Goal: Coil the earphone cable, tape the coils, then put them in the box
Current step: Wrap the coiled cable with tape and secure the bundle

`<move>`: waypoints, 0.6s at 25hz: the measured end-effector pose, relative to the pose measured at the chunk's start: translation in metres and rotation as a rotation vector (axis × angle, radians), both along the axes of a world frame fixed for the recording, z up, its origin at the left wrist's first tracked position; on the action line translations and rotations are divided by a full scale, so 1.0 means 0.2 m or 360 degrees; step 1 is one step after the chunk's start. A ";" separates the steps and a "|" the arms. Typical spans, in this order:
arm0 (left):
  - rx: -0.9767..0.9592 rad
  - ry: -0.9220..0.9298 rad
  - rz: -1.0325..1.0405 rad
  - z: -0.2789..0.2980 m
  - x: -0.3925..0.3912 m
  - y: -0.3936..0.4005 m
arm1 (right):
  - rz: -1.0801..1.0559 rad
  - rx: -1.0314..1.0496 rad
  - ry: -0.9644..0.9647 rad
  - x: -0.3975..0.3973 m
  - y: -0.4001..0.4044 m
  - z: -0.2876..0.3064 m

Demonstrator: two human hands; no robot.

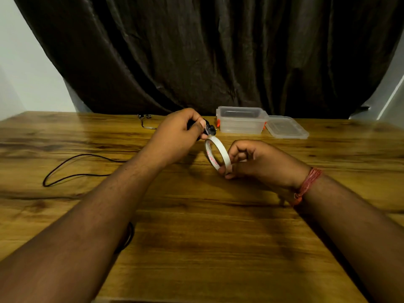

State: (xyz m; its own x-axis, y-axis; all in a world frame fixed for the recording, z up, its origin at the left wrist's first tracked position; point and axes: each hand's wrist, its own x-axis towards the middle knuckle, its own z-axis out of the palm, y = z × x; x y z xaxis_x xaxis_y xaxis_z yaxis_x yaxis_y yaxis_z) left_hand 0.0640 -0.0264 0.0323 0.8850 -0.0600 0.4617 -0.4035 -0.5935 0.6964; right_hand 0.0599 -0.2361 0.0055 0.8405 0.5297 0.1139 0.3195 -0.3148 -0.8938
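Observation:
My left hand (175, 136) grips a small black coil of earphone cable (210, 129) above the middle of the wooden table (196, 237). A strip of clear tape runs from the coil to the tape roll (216, 155). My right hand (260, 160) pinches that white roll at its lower right edge, just below and right of the coil. The clear plastic box (241, 120) stands open at the back of the table, beyond both hands.
The box's clear lid (287, 127) lies flat to the right of the box. A loose black cable (72, 169) loops on the table at the left, and another earphone (145, 121) lies at the back. A dark curtain (207, 51) hangs behind the table.

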 end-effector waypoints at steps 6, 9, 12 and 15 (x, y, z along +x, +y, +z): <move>-0.0064 -0.0065 0.0035 0.01 -0.01 0.01 | -0.0044 -0.0141 -0.0091 -0.01 0.03 -0.01; -0.0047 -0.0134 0.0029 0.01 -0.01 0.00 | 0.0011 -0.0054 -0.0034 -0.02 0.05 -0.01; -0.0087 -0.0204 0.0017 0.01 -0.01 0.00 | 0.0017 0.0109 0.0017 -0.02 0.06 -0.02; -0.0112 -0.0244 0.0016 0.00 -0.02 -0.02 | 0.0029 0.0134 0.0053 -0.01 0.07 -0.03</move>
